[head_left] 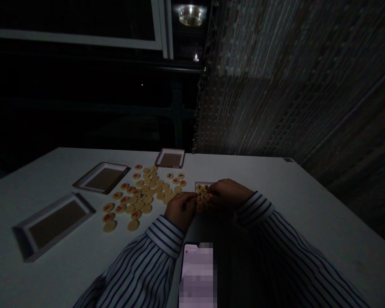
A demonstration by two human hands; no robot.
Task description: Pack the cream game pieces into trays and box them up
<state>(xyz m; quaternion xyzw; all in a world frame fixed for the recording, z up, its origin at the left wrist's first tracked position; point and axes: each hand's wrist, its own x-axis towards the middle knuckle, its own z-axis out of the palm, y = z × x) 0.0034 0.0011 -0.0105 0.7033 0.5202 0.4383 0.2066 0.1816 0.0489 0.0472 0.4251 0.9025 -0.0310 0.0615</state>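
Note:
Round, pale wooden Chinese chess pieces (199,188) with dark and red characters lie in rows inside a small shallow box (198,183), right of centre. My left hand (179,210) is at the box's left side, its fingers curled and thumb and forefinger close together; what they pinch, if anything, is too dark to make out. From the right, my right hand (229,193) reaches over the box with bent fingers closed at a red-marked piece (209,196). It hides the right part of the box. Many loose pieces (146,188) are spread left of my hands, some face up, others blank.
Three shallow open boxes or lids stand on the white table (93,265): one far left (80,199), one behind it (98,164), one at the back (170,166). A lit phone (197,273) is below my hands. A bead curtain (259,85) hangs behind.

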